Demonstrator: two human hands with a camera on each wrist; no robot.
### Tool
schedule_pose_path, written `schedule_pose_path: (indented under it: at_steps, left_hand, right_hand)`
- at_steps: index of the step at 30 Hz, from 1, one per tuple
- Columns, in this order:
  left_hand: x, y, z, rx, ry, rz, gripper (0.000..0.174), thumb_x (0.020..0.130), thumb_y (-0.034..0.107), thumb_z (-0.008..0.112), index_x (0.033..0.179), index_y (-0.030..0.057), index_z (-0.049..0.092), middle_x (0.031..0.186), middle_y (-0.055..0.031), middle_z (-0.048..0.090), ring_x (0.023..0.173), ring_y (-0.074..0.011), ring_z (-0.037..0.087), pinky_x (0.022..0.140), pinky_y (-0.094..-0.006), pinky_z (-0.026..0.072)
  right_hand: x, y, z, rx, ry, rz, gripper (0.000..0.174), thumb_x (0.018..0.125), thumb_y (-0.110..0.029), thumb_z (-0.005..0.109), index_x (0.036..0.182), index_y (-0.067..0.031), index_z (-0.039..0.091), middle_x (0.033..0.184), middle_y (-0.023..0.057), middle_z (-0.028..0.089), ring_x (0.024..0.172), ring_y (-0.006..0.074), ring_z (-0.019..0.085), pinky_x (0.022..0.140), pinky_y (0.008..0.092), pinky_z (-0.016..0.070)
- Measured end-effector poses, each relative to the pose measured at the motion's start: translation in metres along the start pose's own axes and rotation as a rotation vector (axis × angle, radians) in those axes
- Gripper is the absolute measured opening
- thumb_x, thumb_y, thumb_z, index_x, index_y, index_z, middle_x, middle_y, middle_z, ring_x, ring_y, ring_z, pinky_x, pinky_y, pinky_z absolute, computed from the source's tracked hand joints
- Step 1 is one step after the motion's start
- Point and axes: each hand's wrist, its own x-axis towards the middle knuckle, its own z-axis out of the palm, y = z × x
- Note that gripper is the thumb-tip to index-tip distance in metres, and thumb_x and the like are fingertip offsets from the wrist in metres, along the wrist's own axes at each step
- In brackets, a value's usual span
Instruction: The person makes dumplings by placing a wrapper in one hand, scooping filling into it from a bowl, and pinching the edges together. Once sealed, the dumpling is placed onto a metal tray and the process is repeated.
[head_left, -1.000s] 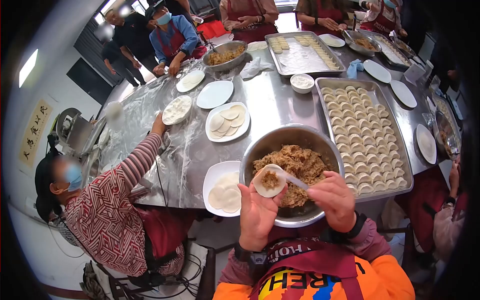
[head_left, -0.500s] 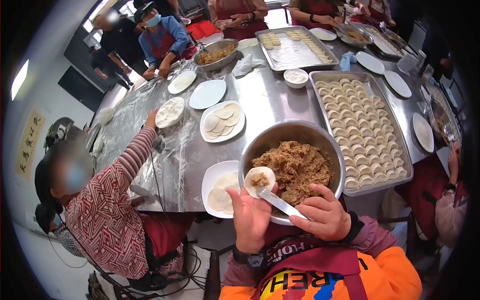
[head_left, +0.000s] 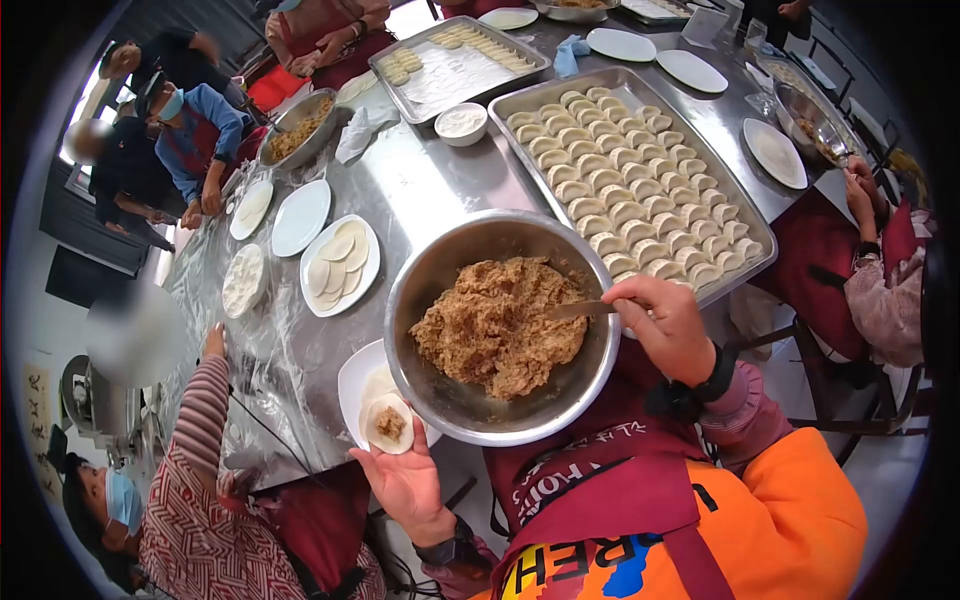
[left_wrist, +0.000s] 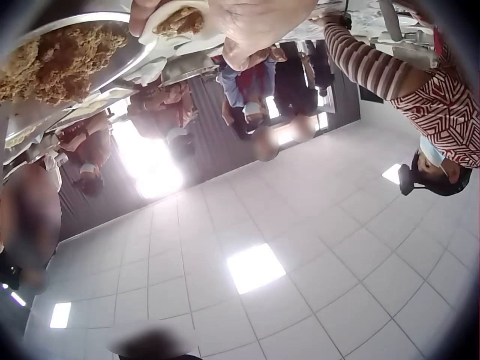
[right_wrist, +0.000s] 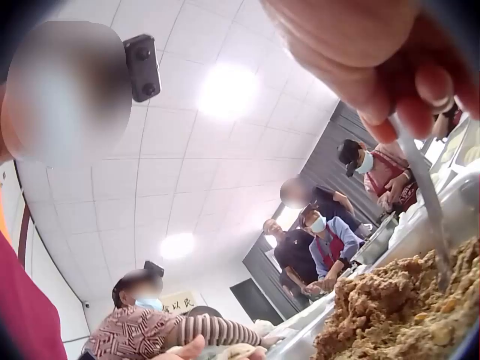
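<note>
In the head view the left hand point(head_left: 408, 488), palm up with fingers extended, supports a round dough wrapper point(head_left: 377, 428) with a lump of filling point(head_left: 390, 423) on it, beside the bowl's lower left rim. The right hand point(head_left: 668, 328) grips a flat spatula point(head_left: 578, 310), whose far end touches the brown filling point(head_left: 490, 325) in the large steel bowl point(head_left: 412, 404). In the right wrist view the spatula blade point(right_wrist: 429, 199) slants down into the filling. The left wrist view shows the wrapper point(left_wrist: 212, 31) at the fingers.
A plate of wrappers point(head_left: 350, 385) lies partly under the left hand's wrapper. A tray of dumplings point(head_left: 765, 250) stands right of the bowl. Farther off are a flour bowl point(head_left: 461, 122), another plate of wrappers point(head_left: 318, 303) and a second tray point(head_left: 533, 62). A person in a patterned top point(head_left: 215, 535) sits at left.
The left hand has moved left, off the bowl, with the wrapper and its filling. The right hand has drawn the spatula from the wrapper to the filling in the bowl. The head view has shifted and turned.
</note>
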Motion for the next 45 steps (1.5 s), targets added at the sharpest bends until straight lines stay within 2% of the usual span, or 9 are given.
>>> schedule_pose_path:
  at_steps: [9,12,18,21,22,34,37,44,45]
  left_hand:
    - [-0.005,-0.006,0.006,0.032,0.086,0.037,0.057,0.093,0.036,0.048,0.136,0.0032,0.031,0.137,-0.0126,0.04,0.125,-0.0292,0.041,0.099,-0.0481,0.0396]
    - [-0.006,-0.009,0.008,0.092,0.081,0.049,0.059,0.092,0.039,0.049,0.132,-0.0014,0.034,0.134,-0.0154,0.043,0.124,-0.0301,0.042,0.102,-0.0464,0.0379]
    - [-0.008,-0.011,0.01,0.047,0.081,0.022,0.055,0.093,0.033,0.049,0.136,0.0049,0.032,0.137,-0.0113,0.04,0.124,-0.0282,0.042,0.097,-0.0497,0.0409]
    - [-0.009,-0.011,0.007,0.104,0.04,0.032,0.056,0.093,0.036,0.048,0.133,-0.0003,0.033,0.135,-0.0142,0.042,0.124,-0.0296,0.042,0.101,-0.0478,0.0381]
    - [-0.009,-0.012,0.008,0.099,0.033,0.027,0.056,0.093,0.036,0.048,0.133,-0.0003,0.033,0.135,-0.0145,0.042,0.124,-0.0299,0.042,0.101,-0.048,0.0383]
    - [-0.009,-0.013,0.012,0.041,0.056,-0.007,0.054,0.094,0.032,0.047,0.136,0.0027,0.031,0.137,-0.0143,0.04,0.125,-0.0309,0.04,0.098,-0.0503,0.0411]
    - [-0.011,-0.013,0.011,0.082,0.033,0.003,0.056,0.094,0.034,0.047,0.135,-0.0008,0.031,0.138,-0.0183,0.037,0.127,-0.0352,0.036,0.101,-0.0494,0.0392]
    - [-0.014,-0.019,0.017,0.099,0.054,-0.026,0.06,0.093,0.038,0.046,0.137,0.002,0.028,0.139,-0.0169,0.037,0.127,-0.0348,0.037,0.101,-0.0497,0.0376]
    - [-0.014,-0.02,0.021,0.097,0.047,-0.032,0.061,0.093,0.039,0.046,0.137,0.0025,0.028,0.139,-0.0167,0.037,0.127,-0.0346,0.038,0.101,-0.0498,0.0374]
  right_hand:
    - [0.0,-0.002,0.028,-0.027,-0.045,-0.203,0.01,0.079,-0.002,0.057,0.088,-0.0011,0.062,0.077,0.0147,0.062,0.07,0.031,0.06,0.061,0.0347,0.0471]
    - [-0.003,-0.01,0.031,0.003,-0.087,-0.208,0.01,0.076,0.0,0.058,0.085,0.0009,0.062,0.079,0.0155,0.062,0.074,0.0306,0.062,0.066,0.0344,0.0498]
    - [0.001,-0.008,0.021,0.046,0.064,-0.087,0.01,0.079,-0.002,0.057,0.087,-0.0015,0.063,0.07,0.0126,0.059,0.065,0.0285,0.059,0.059,0.0332,0.046]
    - [0.006,-0.01,0.012,0.041,-0.07,-0.06,0.009,0.08,-0.003,0.057,0.087,-0.0019,0.062,0.069,0.0124,0.059,0.064,0.0274,0.059,0.059,0.0325,0.0457]
    - [0.006,-0.008,0.013,-0.004,-0.067,-0.109,0.008,0.079,-0.002,0.055,0.085,-0.0005,0.061,0.075,0.0147,0.061,0.069,0.0302,0.061,0.061,0.0331,0.0485]
    - [-0.002,-0.004,0.025,0.114,-0.092,0.003,0.009,0.081,-0.003,0.054,0.086,-0.0007,0.059,0.073,0.0142,0.059,0.065,0.0289,0.06,0.059,0.033,0.047]
    - [-0.003,-0.002,0.028,0.155,-0.079,-0.041,0.01,0.081,-0.003,0.053,0.088,-0.0003,0.06,0.071,0.0126,0.059,0.063,0.0247,0.059,0.058,0.0304,0.0461]
    - [-0.004,0.009,0.023,0.56,-0.078,0.309,0.013,0.088,-0.007,0.05,0.093,0.0,0.06,0.069,0.0021,0.058,0.061,0.0053,0.055,0.053,0.0179,0.0415]
    - [-0.004,0.009,0.02,0.664,-0.065,0.364,0.013,0.088,-0.006,0.05,0.093,0.0003,0.06,0.069,0.0028,0.059,0.06,0.0065,0.055,0.053,0.019,0.0425]
